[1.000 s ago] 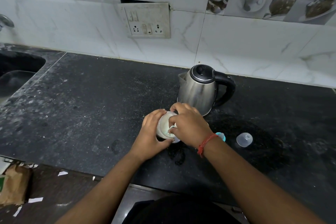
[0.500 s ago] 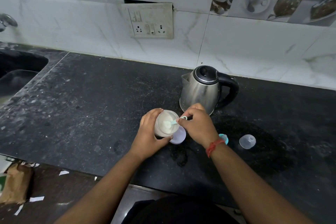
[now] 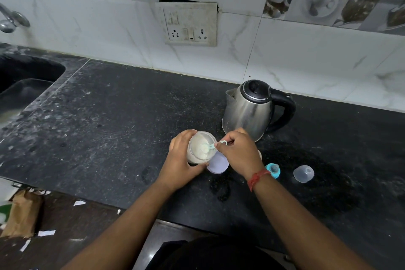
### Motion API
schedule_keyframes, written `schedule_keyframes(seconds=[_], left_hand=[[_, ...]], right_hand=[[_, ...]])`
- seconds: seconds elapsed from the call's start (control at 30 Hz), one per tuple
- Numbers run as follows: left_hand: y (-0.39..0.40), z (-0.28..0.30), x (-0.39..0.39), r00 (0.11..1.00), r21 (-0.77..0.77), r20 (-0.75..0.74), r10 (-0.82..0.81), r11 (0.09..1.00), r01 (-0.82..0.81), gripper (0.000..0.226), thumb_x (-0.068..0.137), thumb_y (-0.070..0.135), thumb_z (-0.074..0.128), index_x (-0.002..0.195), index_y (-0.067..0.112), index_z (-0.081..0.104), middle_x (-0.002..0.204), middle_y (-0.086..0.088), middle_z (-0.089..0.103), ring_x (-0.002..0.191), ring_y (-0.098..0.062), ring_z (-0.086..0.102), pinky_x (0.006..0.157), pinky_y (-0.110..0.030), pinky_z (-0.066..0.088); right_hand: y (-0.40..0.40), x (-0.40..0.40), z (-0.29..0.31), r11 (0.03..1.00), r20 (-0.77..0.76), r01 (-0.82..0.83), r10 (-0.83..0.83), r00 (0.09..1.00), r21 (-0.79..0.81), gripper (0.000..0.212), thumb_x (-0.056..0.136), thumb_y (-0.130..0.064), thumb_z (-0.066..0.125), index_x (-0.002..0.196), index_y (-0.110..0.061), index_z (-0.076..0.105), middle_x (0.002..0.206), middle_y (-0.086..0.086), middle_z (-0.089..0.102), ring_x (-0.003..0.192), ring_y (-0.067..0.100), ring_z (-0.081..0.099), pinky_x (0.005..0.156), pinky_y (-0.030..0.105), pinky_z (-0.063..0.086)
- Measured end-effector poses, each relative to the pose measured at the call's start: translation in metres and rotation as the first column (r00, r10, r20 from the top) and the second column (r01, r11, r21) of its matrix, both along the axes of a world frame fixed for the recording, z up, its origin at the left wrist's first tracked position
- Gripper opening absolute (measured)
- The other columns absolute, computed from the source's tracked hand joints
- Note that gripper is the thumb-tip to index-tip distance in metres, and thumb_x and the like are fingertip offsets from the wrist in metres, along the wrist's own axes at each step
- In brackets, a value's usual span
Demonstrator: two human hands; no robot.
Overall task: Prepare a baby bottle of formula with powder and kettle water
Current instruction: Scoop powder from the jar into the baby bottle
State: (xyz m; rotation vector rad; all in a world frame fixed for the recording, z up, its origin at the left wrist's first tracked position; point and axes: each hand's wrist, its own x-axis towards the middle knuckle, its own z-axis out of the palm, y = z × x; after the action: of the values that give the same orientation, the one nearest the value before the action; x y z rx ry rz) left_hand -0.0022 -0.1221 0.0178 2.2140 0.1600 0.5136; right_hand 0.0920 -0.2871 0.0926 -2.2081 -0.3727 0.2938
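Observation:
An open jar of white formula powder (image 3: 200, 146) stands on the black counter (image 3: 109, 129), and my left hand (image 3: 180, 160) grips its side. My right hand (image 3: 237, 152) pinches the handle of a small pale-green scoop (image 3: 209, 146), whose bowl lies in the powder. The jar's pale lilac lid (image 3: 218, 163) lies flat just right of the jar, partly under my right hand. A steel kettle (image 3: 252, 109) with a black handle stands behind my hands. A teal bottle nipple ring (image 3: 274, 170) and a clear bottle cap (image 3: 303, 173) lie to the right. The bottle itself is hidden.
A dark sink (image 3: 24, 85) with a tap (image 3: 12, 21) is at the far left. A wall socket plate (image 3: 190, 24) sits above the counter. A brown paper bag (image 3: 22, 212) and paper scraps lie on the floor at lower left.
My right hand has drawn back off the jar mouth to the right, exposing the powder and the scoop resting in it. My left hand keeps its hold on the jar.

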Motion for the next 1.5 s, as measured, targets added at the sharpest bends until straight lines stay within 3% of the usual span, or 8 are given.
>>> schedule_keyframes(seconds=[0.13, 0.2, 0.4, 0.57, 1.13, 1.3, 1.4, 1.5], left_hand=[[0.004, 0.002, -0.003, 1.0, -0.001, -0.005, 0.005, 1.0, -0.005, 0.084, 0.073, 0.032, 0.09, 0.143, 0.025, 0.044, 0.143, 0.021, 0.044, 0.137, -0.001, 0.036, 0.112, -0.032, 0.034], [0.006, 0.002, -0.003, 1.0, -0.001, -0.003, -0.001, 1.0, 0.001, 0.084, 0.074, 0.032, 0.09, 0.144, 0.026, 0.044, 0.143, 0.025, 0.041, 0.137, -0.001, 0.036, 0.112, -0.029, 0.033], [0.008, 0.001, -0.005, 1.0, 0.009, -0.012, -0.009, 1.0, 0.009, 0.084, 0.074, 0.039, 0.087, 0.144, 0.025, 0.043, 0.145, 0.015, 0.045, 0.138, -0.009, 0.038, 0.112, -0.017, 0.026], [0.01, 0.001, -0.008, 1.0, 0.011, 0.0, -0.004, 1.0, 0.004, 0.083, 0.073, 0.036, 0.087, 0.143, 0.025, 0.044, 0.142, 0.028, 0.04, 0.136, -0.001, 0.037, 0.111, -0.016, 0.026], [0.017, -0.002, -0.01, 1.0, 0.009, -0.008, -0.025, 1.0, 0.026, 0.083, 0.073, 0.032, 0.089, 0.142, 0.023, 0.045, 0.143, 0.01, 0.048, 0.134, -0.007, 0.04, 0.112, -0.016, 0.025], [0.021, -0.004, -0.01, 0.999, -0.02, -0.036, -0.037, 0.999, 0.036, 0.083, 0.072, 0.031, 0.09, 0.141, 0.027, 0.044, 0.141, 0.013, 0.048, 0.133, -0.01, 0.042, 0.112, -0.023, 0.03], [0.025, -0.007, -0.01, 0.998, -0.085, -0.051, -0.035, 0.996, 0.031, 0.084, 0.07, 0.03, 0.09, 0.14, 0.03, 0.044, 0.138, 0.016, 0.048, 0.132, -0.008, 0.045, 0.11, -0.033, 0.038], [0.031, -0.012, -0.01, 0.996, -0.174, -0.092, -0.012, 0.985, -0.004, 0.086, 0.07, 0.03, 0.091, 0.141, 0.03, 0.044, 0.139, 0.014, 0.048, 0.132, -0.009, 0.048, 0.11, -0.032, 0.041]], right_hand=[[0.003, 0.002, 0.0, 1.0, -0.019, 0.001, -0.001, 1.0, 0.018, 0.018, 0.085, -0.018, 0.078, 0.076, -0.007, 0.067, 0.09, -0.004, 0.052, 0.073, 0.005, 0.054, 0.064, 0.009, 0.036], [0.003, 0.003, 0.001, 1.0, -0.025, 0.001, -0.001, 1.0, 0.016, 0.018, 0.085, -0.019, 0.078, 0.076, -0.007, 0.067, 0.089, -0.004, 0.052, 0.073, 0.006, 0.054, 0.063, 0.011, 0.036], [0.009, 0.005, 0.002, 1.0, 0.008, -0.01, 0.01, 1.0, 0.008, 0.021, 0.084, -0.019, 0.078, 0.074, -0.006, 0.065, 0.089, -0.004, 0.053, 0.072, 0.009, 0.055, 0.064, 0.014, 0.038], [0.008, 0.004, 0.002, 1.0, -0.003, -0.012, 0.012, 1.0, 0.023, 0.019, 0.085, -0.02, 0.078, 0.075, -0.008, 0.067, 0.089, -0.003, 0.054, 0.074, 0.01, 0.056, 0.065, 0.019, 0.039], [0.015, -0.005, -0.011, 0.999, -0.041, 0.003, -0.001, 0.999, 0.049, 0.019, 0.084, -0.018, 0.078, 0.071, -0.012, 0.065, 0.083, -0.006, 0.053, 0.07, 0.005, 0.053, 0.062, 0.014, 0.034], [0.02, -0.007, -0.017, 0.993, -0.096, 0.041, -0.03, 0.995, 0.112, 0.02, 0.083, -0.016, 0.079, 0.07, -0.009, 0.065, 0.079, -0.002, 0.056, 0.068, 0.01, 0.055, 0.066, 0.023, 0.039], [0.024, -0.009, -0.02, 0.967, -0.23, 0.121, -0.068, 0.971, 0.223, 0.02, 0.083, -0.015, 0.079, 0.071, -0.006, 0.066, 0.069, 0.002, 0.059, 0.061, 0.012, 0.054, 0.064, 0.024, 0.041], [0.028, -0.011, -0.025, 0.927, -0.362, 0.209, -0.087, 0.928, 0.312, 0.021, 0.084, -0.017, 0.079, 0.07, -0.008, 0.065, 0.06, 0.0, 0.056, 0.06, 0.013, 0.052, 0.067, 0.027, 0.044]])
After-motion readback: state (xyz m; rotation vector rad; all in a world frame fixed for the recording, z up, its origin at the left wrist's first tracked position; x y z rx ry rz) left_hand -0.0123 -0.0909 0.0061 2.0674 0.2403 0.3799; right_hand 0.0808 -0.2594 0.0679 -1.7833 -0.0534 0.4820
